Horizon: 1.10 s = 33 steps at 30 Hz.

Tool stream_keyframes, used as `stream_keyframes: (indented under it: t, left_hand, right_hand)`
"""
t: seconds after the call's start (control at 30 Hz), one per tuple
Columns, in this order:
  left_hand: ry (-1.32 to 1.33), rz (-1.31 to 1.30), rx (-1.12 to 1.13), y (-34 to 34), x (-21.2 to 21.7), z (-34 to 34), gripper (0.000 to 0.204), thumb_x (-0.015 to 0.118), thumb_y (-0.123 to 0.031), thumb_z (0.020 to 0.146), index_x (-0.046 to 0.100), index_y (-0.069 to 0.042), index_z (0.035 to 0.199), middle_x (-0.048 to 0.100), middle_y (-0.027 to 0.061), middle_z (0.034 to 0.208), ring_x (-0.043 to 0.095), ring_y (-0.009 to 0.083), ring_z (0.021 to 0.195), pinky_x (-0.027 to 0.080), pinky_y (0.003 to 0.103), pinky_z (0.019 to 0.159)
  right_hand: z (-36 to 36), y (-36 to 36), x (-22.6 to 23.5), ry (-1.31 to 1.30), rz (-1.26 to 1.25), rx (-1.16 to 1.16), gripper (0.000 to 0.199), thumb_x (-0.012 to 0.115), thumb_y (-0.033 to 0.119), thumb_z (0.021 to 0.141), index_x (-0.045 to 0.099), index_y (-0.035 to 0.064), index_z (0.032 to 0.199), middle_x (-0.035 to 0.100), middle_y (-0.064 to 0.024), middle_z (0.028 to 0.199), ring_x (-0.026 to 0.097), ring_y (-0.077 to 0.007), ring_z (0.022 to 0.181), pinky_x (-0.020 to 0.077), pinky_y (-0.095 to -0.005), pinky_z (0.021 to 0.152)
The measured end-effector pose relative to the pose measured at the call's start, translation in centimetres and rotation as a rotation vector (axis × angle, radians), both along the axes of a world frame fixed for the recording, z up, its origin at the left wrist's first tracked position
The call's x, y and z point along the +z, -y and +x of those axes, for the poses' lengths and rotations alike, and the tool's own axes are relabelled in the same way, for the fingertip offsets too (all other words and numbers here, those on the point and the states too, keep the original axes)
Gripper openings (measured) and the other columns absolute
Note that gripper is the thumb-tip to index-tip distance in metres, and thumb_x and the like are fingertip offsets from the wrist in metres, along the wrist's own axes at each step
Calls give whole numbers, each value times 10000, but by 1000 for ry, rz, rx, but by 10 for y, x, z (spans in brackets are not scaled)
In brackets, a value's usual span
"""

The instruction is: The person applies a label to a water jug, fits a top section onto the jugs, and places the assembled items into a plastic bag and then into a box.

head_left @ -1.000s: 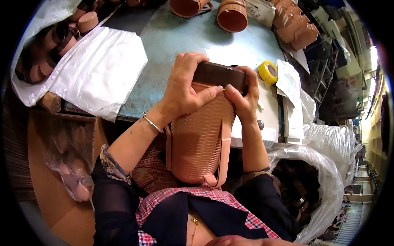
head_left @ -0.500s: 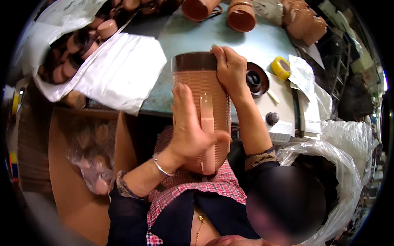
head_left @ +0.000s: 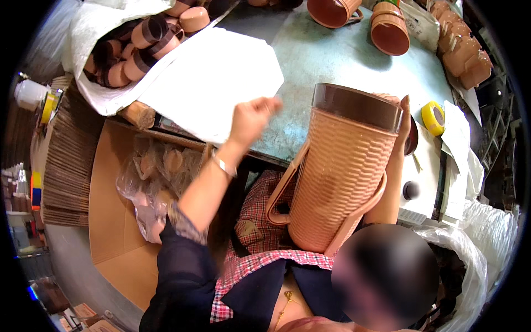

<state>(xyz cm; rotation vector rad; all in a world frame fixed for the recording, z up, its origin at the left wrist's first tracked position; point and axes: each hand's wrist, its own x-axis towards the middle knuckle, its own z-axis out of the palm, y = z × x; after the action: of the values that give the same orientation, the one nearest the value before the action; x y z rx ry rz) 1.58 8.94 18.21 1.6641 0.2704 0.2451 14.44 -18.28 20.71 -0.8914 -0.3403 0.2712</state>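
Note:
A large peach-coloured plastic jug (head_left: 344, 171) with a woven texture, a dark brown rim band and looped handles leans over my lap. My right hand (head_left: 405, 119) grips it at the right side of the rim; the jug hides most of that hand. My left hand (head_left: 251, 122) is off the jug, raised to its left over the edge of a white plastic sheet (head_left: 232, 72). Its fingers are bent and smeared by motion, and nothing can be made out in them. Behind my right wrist, part of a dark round lid (head_left: 410, 137) shows on the table.
A white sack (head_left: 83, 83) at far left holds several brown-and-peach caps. Below it stands an open cardboard box (head_left: 119, 238) with bagged parts. Two peach jugs (head_left: 390, 33) lie at the table's back. Yellow tape (head_left: 433, 118) sits at right, above a plastic-lined bin (head_left: 470, 265).
My left hand has left the jug's handle and moved left. The jug has turned and tilted, bringing two handles into view. My right hand still grips its rim; the whole view has shifted.

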Motion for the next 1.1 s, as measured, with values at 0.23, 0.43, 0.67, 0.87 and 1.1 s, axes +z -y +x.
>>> stream_keyframes:
  t: [0.23,0.43,0.67,0.87,1.1]
  left_hand:
    - [200,933,354,-60,-87,93,83,672,-111,715,678,-85,794,583,77,705,574,209,682,477,297,661]
    - [258,-357,391,-10,-69,88,103,584,-66,851,630,23,869,624,23,751,496,43,614,394,182,544]
    - [189,-114,385,38,-38,80,76,587,-58,825,620,6,799,594,78,813,546,137,709,441,240,649]
    - [438,-984,202,12,33,32,56,449,-76,913,487,-38,899,511,43,735,440,112,603,384,251,560]
    - [190,-127,-75,42,18,-104,1073,847,-410,467,248,2,1255,420,99,1123,431,179,1064,359,301,925]
  right_hand:
    - [18,-7,8,385,-38,-25,567,233,335,951,599,-44,740,617,-206,777,575,-300,821,370,-426,916]
    - [44,-43,-7,-250,35,296,427,381,419,933,600,53,908,633,-148,885,607,-237,824,506,-382,722]
    - [40,-36,-10,162,-177,-85,447,392,475,909,548,67,815,577,-107,758,556,-199,714,467,-351,640]
    - [2,-20,2,525,-737,-738,482,400,524,889,502,79,734,530,-71,649,513,-167,620,433,-324,569]
    - [-85,33,-70,335,-371,-538,543,382,506,906,373,87,560,368,2,523,288,-122,453,203,-287,411]
